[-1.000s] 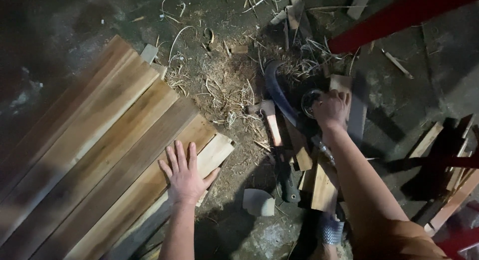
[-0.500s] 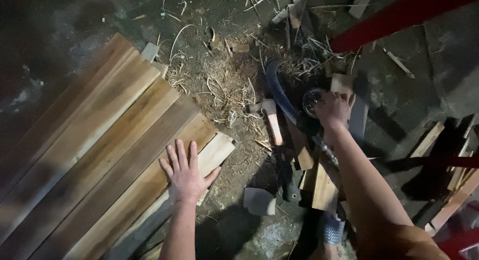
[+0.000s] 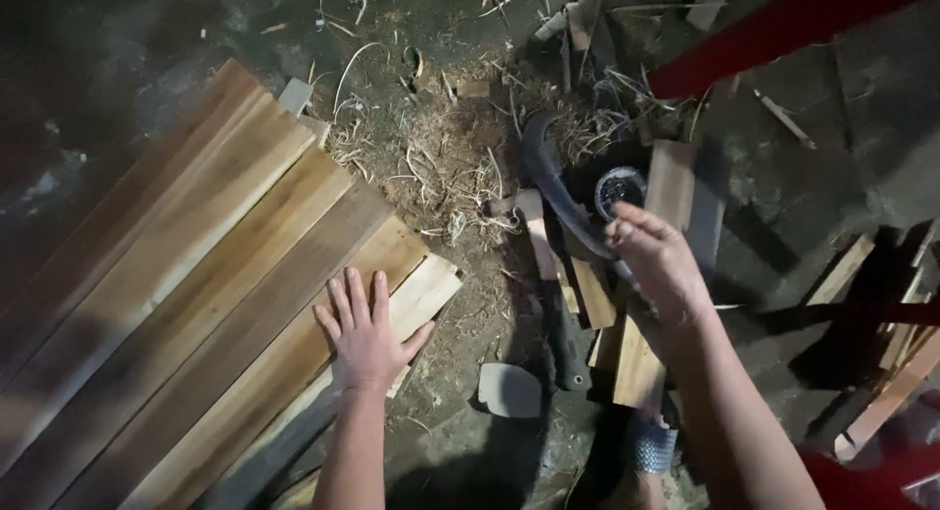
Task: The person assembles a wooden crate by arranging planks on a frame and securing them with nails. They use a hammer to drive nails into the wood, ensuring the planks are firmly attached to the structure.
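Note:
My left hand (image 3: 367,336) lies flat, fingers spread, on the near end of a row of long wooden planks (image 3: 186,275) set side by side on the ground. Over a heap of short wood offcuts (image 3: 627,358), my right hand (image 3: 658,263) hovers with loosely parted fingers and nothing in it. Just beyond its fingertips sits a small round dark container (image 3: 620,189) with a pale rim. A dark curved band (image 3: 544,172) bends around that container's left side.
Wood shavings and straw (image 3: 441,167) cover the dirt floor between the planks and the offcuts. A pale grey flat piece (image 3: 509,391) lies beside a dark bar (image 3: 566,339). A red beam (image 3: 783,25) crosses the top right. More wood scraps (image 3: 881,363) lie at right.
My right hand has drawn back toward me off the round container, which now shows. My left hand has stayed flat on the planks.

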